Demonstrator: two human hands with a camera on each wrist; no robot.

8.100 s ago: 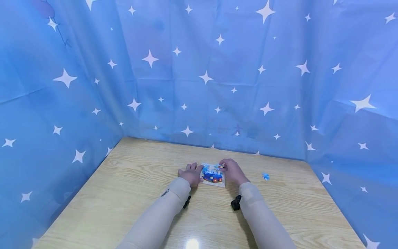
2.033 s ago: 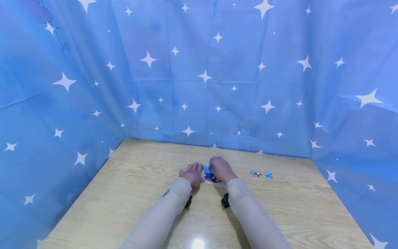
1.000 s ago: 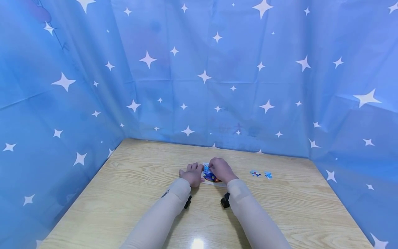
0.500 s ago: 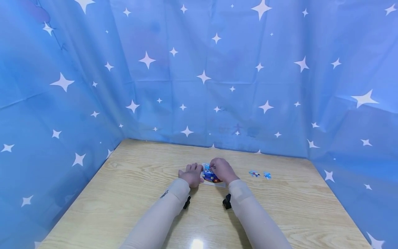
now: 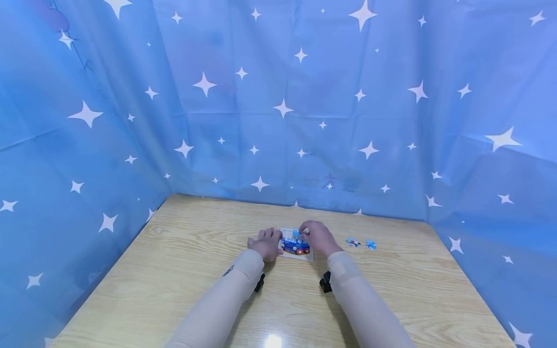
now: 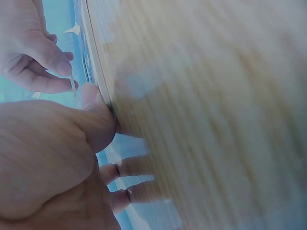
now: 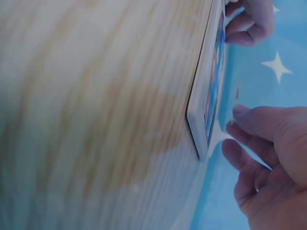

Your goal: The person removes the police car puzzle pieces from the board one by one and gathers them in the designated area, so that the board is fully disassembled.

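A small framed jigsaw puzzle board (image 5: 297, 258) with a blue cartoon vehicle and red wheels lies on the table in the head view. My left hand (image 5: 265, 245) rests at its left side, thumb and index finger spread along the edge. In the left wrist view that thumb (image 6: 98, 120) touches the board's rim, and other fingertips rest on the table. My right hand (image 5: 321, 238) pinches a thin, light-blue puzzle piece (image 5: 297, 234) over the upper part of the board. Seen edge-on in the right wrist view, the piece (image 7: 237, 91) is apart from the board (image 7: 195, 112).
Right of the board lie a multicoloured puzzle piece (image 5: 353, 241) and a light-blue puzzle piece (image 5: 371, 244). The wooden table (image 5: 196, 232) is backed by a blue curtain (image 5: 270, 96) with white stars. Black wrist cameras (image 5: 325, 282) hang under the sleeves.
A multicoloured piece, by the board in the oldest frame, now lies beside the loose blue piece. My right hand, pinching the light-blue piece, has just lifted and shifted right. My left hand has stayed.
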